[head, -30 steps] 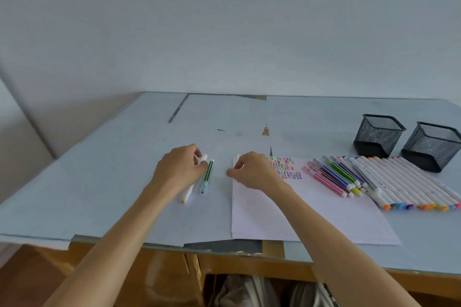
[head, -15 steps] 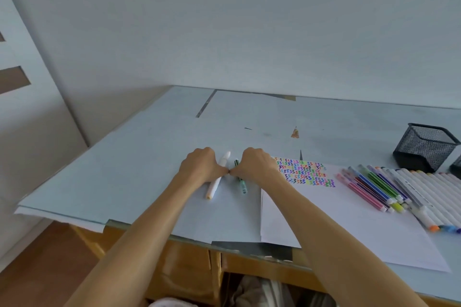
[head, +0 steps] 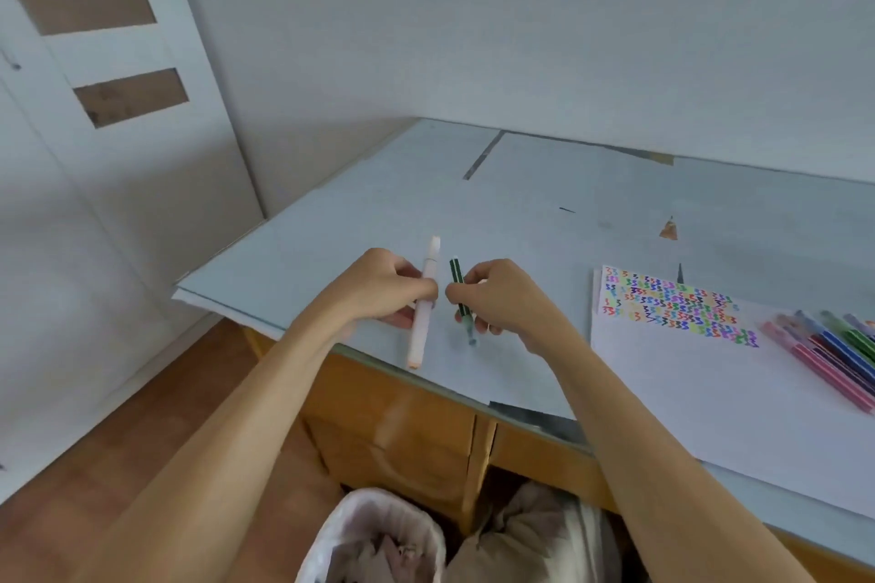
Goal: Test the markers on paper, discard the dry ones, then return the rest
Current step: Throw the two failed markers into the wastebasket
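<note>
Head view: left hand (head: 379, 286) grips a white marker (head: 423, 317), right hand (head: 497, 298) grips a green marker (head: 458, 286), the two held side by side just apart over the table (head: 331, 227) edge. Paper (head: 686, 393) with colour scribbles lies to the right, more markers (head: 833, 355) on it. A white-lined bin (head: 364, 530) sits on the floor below.

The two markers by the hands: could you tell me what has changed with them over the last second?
The left hand has lifted the white marker off the table, and the right hand has lifted the green marker; both are now held near the front edge. The scribbled paper and the row of markers stay put.
</note>
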